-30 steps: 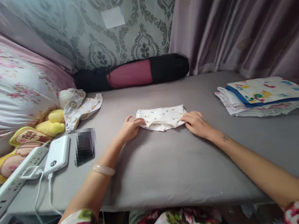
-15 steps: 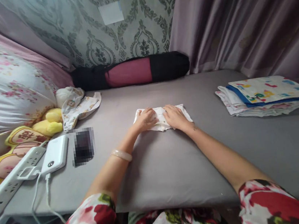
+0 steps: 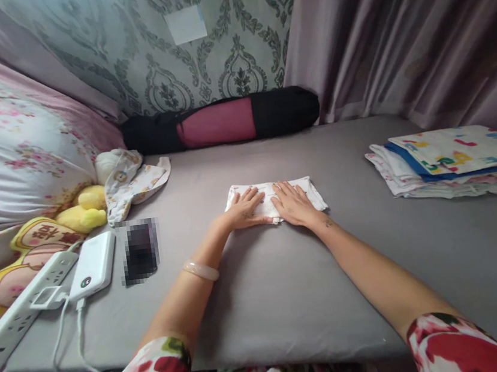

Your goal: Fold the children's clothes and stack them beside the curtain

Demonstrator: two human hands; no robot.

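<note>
A small white printed garment point(image 3: 312, 189) lies folded flat on the grey mattress point(image 3: 260, 281), in the middle of the view. My left hand point(image 3: 245, 209) lies palm down on its left half, fingers stretched out. My right hand point(image 3: 293, 203) presses flat on the middle of it, fingers spread, right beside the left hand. Neither hand grips anything. Only the garment's far edge and right end show past my hands.
A stack of folded colourful clothes point(image 3: 449, 161) sits at the right. A black and pink roll bag point(image 3: 222, 121) lies along the wall. At the left are crumpled baby clothes point(image 3: 132, 179), yellow plush toys point(image 3: 83, 209), a white power bank point(image 3: 93, 265), a phone point(image 3: 139, 250) and a power strip point(image 3: 22, 301).
My hands moved from the garment's two ends to its middle and now lie flat on it with fingers stretched out. The garment is flatter and neater.
</note>
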